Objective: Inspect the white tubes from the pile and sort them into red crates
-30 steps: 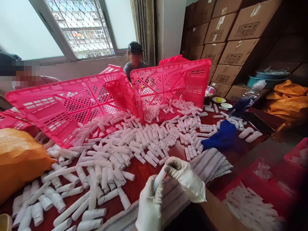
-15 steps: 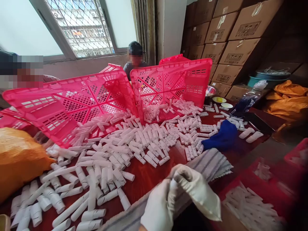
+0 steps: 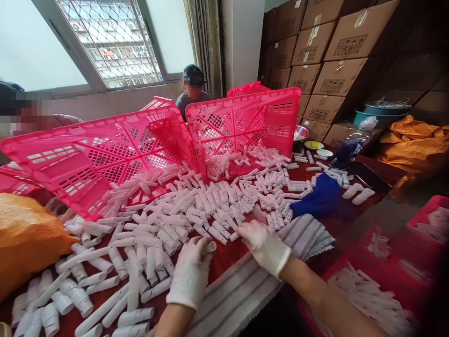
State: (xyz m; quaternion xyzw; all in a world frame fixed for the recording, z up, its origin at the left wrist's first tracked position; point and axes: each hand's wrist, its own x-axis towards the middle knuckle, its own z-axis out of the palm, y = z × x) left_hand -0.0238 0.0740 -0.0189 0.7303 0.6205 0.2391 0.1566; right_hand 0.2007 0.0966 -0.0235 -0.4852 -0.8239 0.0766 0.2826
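My left hand (image 3: 191, 274), in a white glove, is closed around a short white tube (image 3: 210, 246) whose open end shows past the fingers. My right hand (image 3: 264, 245), gloved the same way, reaches forward with its fingers drawn together at the near edge of the pile. Its fingertips are by a white tube lying on the table (image 3: 234, 237); what they pinch, if anything, is hidden. Many loose white tubes (image 3: 150, 257) spread across the dark red table, several with dark marks. A grey striped towel (image 3: 242, 292) lies under my forearms.
Tipped pink crates (image 3: 140, 140) stand behind the pile, a person (image 3: 192, 91) beyond them. An orange sack (image 3: 28, 243) is at left. A blue cloth (image 3: 317, 196) and a bottle (image 3: 352, 142) sit at right. Red bins (image 3: 315, 299) of white pieces stand at lower right.
My hands were together over the towel and have parted. The left moved forward and left with a tube in it; the right reached forward to the pile. The view shifted slightly.
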